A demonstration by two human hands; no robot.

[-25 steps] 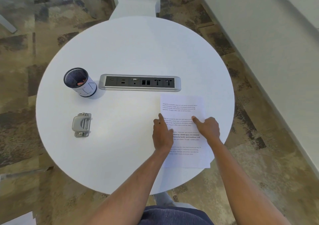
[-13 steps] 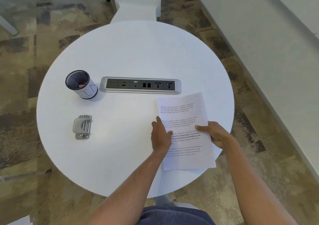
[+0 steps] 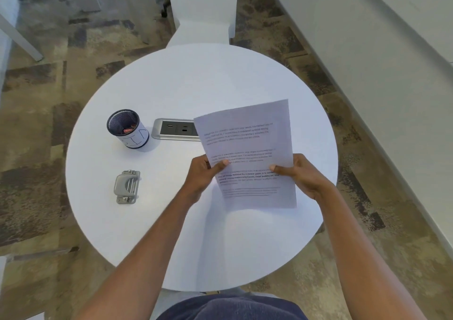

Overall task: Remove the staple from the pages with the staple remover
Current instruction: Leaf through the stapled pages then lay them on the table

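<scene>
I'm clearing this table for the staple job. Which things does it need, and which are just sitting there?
Needed: pages, held in left hand and right hand; grey staple remover.

Just there: mesh pen cup; socket strip set in the table.

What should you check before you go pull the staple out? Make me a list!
1. Pages held firmly: ok, left hand and right hand both grip them above the table.
2. Staple found: cannot tell, none shows on the page.
3. Staple remover within reach: ok, it lies alone on the table, left of the hands.
4. A hand free to take it: not ok, both hold the pages.
5. Pages flat for working: not ok, they are lifted.
</scene>
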